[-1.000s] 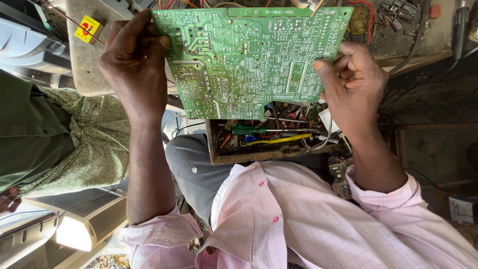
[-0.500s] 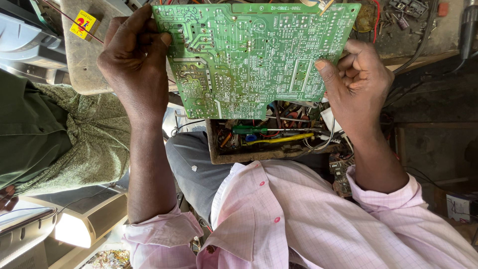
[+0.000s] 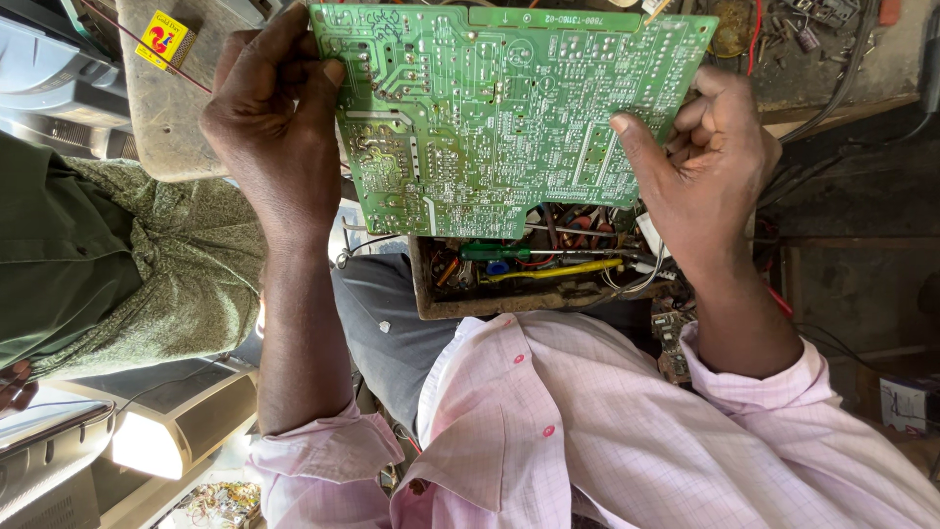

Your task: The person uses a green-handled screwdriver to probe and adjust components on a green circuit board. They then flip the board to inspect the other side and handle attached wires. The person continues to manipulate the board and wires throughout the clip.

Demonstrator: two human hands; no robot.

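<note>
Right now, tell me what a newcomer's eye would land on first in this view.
First the large green circuit board, solder side up, at top centre, held at its edges by the left hand and the right hand. Just below it lies an open wooden tray crammed with tools and wires. The pale pink shirt fills the bottom, and a green-clothed person sits at the left edge.

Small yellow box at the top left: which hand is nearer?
Left. The left hand grips the green circuit board's left edge, just right of the yellow box; the right hand holds the board's far right edge.
</note>
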